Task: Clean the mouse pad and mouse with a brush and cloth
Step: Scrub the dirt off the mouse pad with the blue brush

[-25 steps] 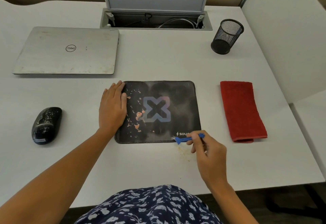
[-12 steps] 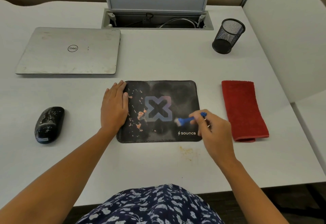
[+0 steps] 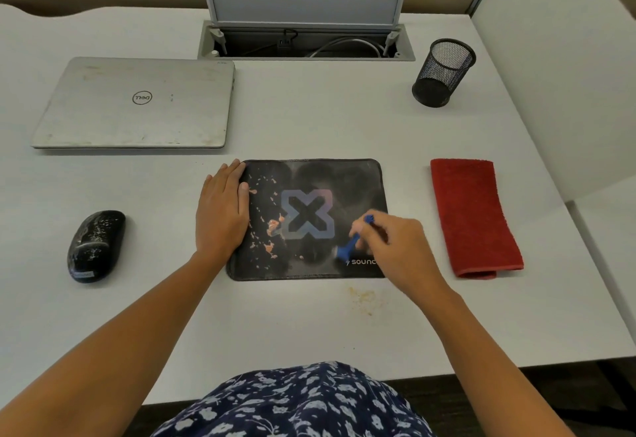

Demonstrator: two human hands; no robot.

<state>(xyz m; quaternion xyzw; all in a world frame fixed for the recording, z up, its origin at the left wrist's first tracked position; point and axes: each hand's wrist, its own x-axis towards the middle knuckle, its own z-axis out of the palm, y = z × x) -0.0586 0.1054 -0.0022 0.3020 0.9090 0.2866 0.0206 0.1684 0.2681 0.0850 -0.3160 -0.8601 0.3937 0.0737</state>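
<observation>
Partway: our right hand [image 3: 395, 247] pinches the brush [image 3: 347, 250] on the mouse pad [image 3: 344, 178], left hand [image 3: 222, 211] pressing flat. Crumbs [image 3: 272, 226], mouse [image 3: 96, 245], cloth [image 3: 473, 216] await.

A black mouse pad [image 3: 344, 180] bearing an X logo lies flat on the desk [image 3: 309, 120], orange crumbs [image 3: 273, 226] across its left half. A blue brush [image 3: 347, 248], head down, meets its near right corner. A speckled black mouse [image 3: 95, 245] sits at left and a folded red cloth [image 3: 475, 216] at right.
</observation>
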